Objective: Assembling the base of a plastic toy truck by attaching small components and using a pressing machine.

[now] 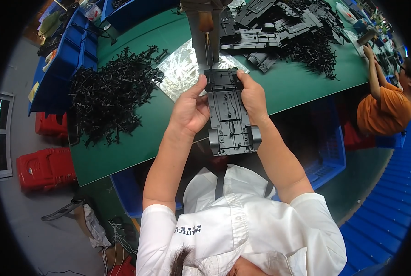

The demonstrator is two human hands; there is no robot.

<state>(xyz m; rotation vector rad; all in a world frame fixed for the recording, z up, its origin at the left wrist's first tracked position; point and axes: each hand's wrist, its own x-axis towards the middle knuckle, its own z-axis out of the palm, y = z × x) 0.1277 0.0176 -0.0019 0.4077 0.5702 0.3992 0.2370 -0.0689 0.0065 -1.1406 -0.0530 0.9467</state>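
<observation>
Between my two hands is a black plastic chassis plate (225,106), long and flat with moulded ribs and flared sides at its near end. My left hand (191,106) grips its left edge, thumb near the far corner. The right edge is in my right hand (252,95), with the thumb by the far right corner. The plate's far end lies right under the thin vertical tip of a bench-mounted driver or press (207,39); whether the tip touches it I cannot tell. A shiny silver sheet (181,69) lies on the table beneath the tool.
A heap of small black plastic parts (118,89) covers the left of the green table (136,158). Stacked chassis plates (265,39) and more small parts (313,50) lie at the far right. Blue bins (70,55) stand at left. A person in orange (383,110) works at right.
</observation>
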